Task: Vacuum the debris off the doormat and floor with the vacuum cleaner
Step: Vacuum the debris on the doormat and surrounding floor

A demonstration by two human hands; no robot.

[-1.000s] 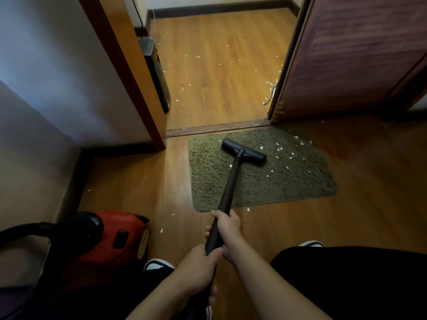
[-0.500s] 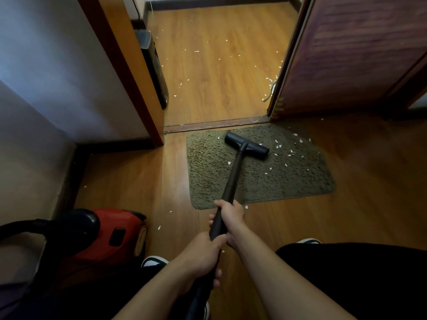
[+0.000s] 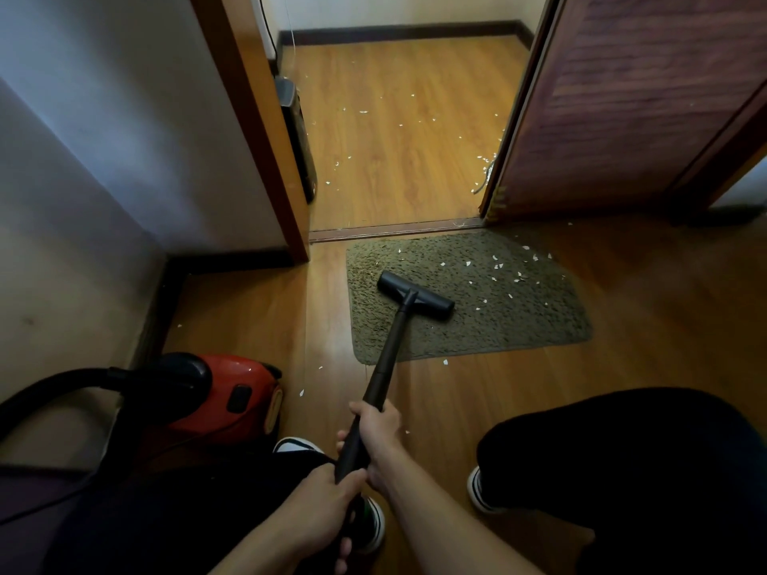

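A green-grey doormat (image 3: pixel 519 321) lies on the wooden floor before a doorway. The black vacuum wand (image 3: pixel 388 359) slants down from my hands, and its flat nozzle (image 3: pixel 415 295) rests on the mat's left-middle part. My right hand (image 3: pixel 375 435) grips the wand higher up the tube; my left hand (image 3: pixel 321 510) grips it lower, nearer my body. White debris flakes (image 3: pixel 496 267) dot the mat's right half and the floor beyond the threshold (image 3: pixel 398 122). The red vacuum body (image 3: pixel 232 396) sits at lower left with its black hose (image 3: pixel 50 392) curving off left.
A brown door (image 3: pixel 622 110) stands open on the right. A wooden door frame (image 3: pixel 257 130) and white wall are on the left, with a dark appliance (image 3: pixel 296 134) just past the frame. My legs in black trousers and two sneakers (image 3: pixel 477 489) fill the bottom.
The nozzle has been pulled back toward me across the mat, from near its far edge to its left-middle. Both hands stayed on the wand and drew back with it.
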